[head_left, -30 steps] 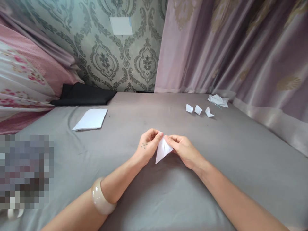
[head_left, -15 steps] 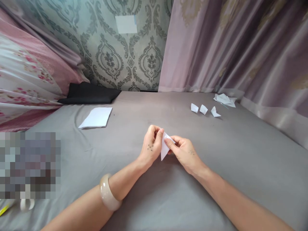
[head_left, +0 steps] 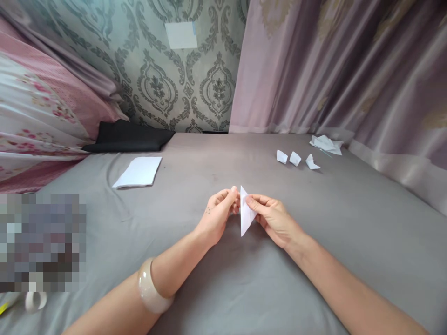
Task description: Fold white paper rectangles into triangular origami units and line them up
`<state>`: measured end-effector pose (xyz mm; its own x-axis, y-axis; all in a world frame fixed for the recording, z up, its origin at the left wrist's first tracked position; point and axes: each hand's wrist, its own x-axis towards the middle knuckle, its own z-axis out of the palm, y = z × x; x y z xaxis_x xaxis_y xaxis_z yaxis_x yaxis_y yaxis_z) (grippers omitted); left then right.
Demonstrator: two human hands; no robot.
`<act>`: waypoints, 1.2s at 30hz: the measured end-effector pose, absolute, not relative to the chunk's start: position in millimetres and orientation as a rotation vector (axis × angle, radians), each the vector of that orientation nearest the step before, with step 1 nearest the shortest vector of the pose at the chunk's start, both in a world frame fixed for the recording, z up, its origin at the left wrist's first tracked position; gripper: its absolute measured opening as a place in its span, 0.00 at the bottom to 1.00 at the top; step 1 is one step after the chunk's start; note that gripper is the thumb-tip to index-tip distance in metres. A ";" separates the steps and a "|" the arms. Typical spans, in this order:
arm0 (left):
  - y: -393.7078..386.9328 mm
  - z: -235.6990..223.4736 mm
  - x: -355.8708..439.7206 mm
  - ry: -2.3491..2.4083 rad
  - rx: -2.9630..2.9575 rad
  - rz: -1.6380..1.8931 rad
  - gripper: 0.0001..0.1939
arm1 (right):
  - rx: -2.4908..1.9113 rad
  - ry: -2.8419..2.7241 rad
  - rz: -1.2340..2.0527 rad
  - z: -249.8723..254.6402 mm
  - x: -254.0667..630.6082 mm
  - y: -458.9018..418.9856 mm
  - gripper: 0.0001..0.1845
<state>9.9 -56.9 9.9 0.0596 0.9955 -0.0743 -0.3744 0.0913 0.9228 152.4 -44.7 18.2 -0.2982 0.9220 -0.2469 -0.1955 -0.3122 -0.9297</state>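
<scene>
1. The right hand (head_left: 279, 218) is closed in a pinch on a white, triangular folded piece of paper (head_left: 246, 218), thumb on the near face, fingers largely hidden behind.
2. The left hand (head_left: 218, 211) is half open, fingers curled, thumb lifted apart from the paper; no hold is visible. Whether its fingertips touch the paper's left edge, I cannot tell.
3. The triangle stands upright between the hands, above a grey cloth-covered surface (head_left: 209, 158). The one-sided grip presumably keeps its folds together while leaving the long left edge accessible.
4. Three small white folded-paper pieces (head_left: 295, 159) sit in a row, far right, probably spaced to avoid crushing.
5. Behind them lies a loose pile of white paper (head_left: 326, 144), near the curtain.
6. A flat white paper stack (head_left: 139, 171) lies to the left, apparently kept out of the hands' working space.
</scene>
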 end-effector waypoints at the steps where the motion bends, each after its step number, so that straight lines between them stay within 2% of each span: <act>1: -57.0 9.6 9.4 0.891 0.841 1.229 0.18 | -1.068 -1.013 1.777 17.4 154.8 -42.5 0.15; 7: -58.1 6.1 9.3 0.809 0.808 1.123 0.12 | -0.917 -0.908 1.893 14.6 162.7 -33.4 0.14; 13: -57.4 4.2 9.4 0.802 0.772 1.123 0.10 | -0.893 -0.867 1.962 12.3 161.6 -32.3 0.16; 25: -58.3 5.5 8.2 0.800 0.776 1.108 0.08 | -0.833 -0.802 2.029 15.9 163.1 -33.7 0.12; 32: -62.5 11.7 13.9 1.038 1.003 1.252 0.07 | -0.913 -0.830 1.855 11.0 160.3 -34.8 0.13; 36: -62.8 12.4 13.7 1.111 1.137 1.215 0.09 | -1.013 -0.869 1.739 11.0 157.1 -37.6 0.14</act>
<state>13.7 -62.8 12.4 0.0405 0.9991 -0.0158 -0.1053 0.0200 0.9942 157.1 -37.6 11.0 -0.2438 0.9350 -0.2576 -0.3554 -0.3333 -0.8733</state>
